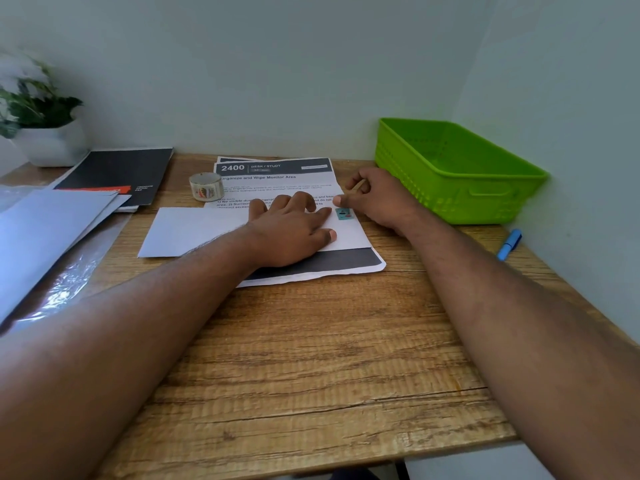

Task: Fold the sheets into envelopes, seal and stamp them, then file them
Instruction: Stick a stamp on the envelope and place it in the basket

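Soft, even daylight, dim toward the wall; glare glints off the plastic sleeve [65, 282] at left, the plant [31, 98] is blurred, and wide-angle distortion bends the desk [311, 358] edges

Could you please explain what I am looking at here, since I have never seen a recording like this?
There is no machine: a person wears a camera on the head, looking forward and down, so the two bare arms are theirs. This is the only picture. On the wooden desk lies a folded white paper envelope, on top of a printed sheet. The left hand rests flat on the envelope with straight fingers. The right hand has curled fingers at the envelope's far right corner, where a small teal stamp sits; something thin and tan pokes from that hand, but I cannot tell what. Nearby are a roll of clear tape, a bright green plastic basket, a blue pen, a black notebook, loose white sheets and a potted plant.
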